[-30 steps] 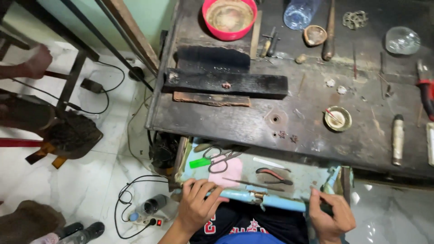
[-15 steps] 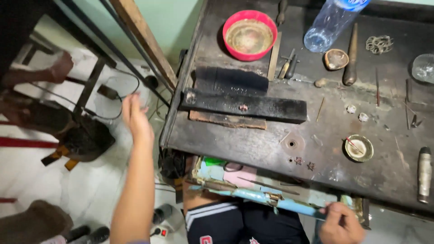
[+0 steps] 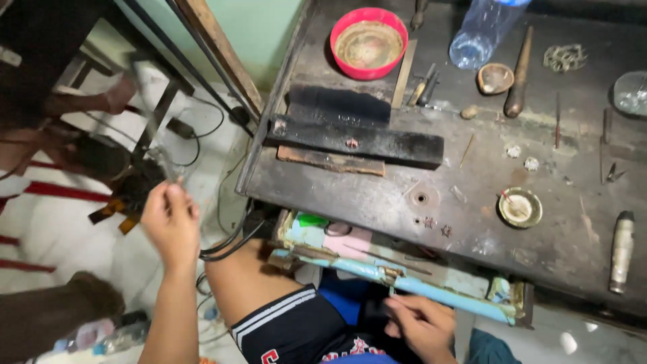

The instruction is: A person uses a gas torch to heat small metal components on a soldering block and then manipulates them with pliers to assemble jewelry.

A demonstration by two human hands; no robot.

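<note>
The left hand (image 3: 172, 222) has left the drawer (image 3: 404, 286) and is now lifting a thin, blurry tool (image 3: 153, 118), fingers closed around it, at 9 o'clock. The right hand (image 3: 421, 327) is pinching the drawer's front edge at 5 o'clock.

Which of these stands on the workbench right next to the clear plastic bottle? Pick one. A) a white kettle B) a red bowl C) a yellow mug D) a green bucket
B: a red bowl with a dirty inside stands at the far edge of the dark workbench, just left of the clear plastic bottle.
</note>
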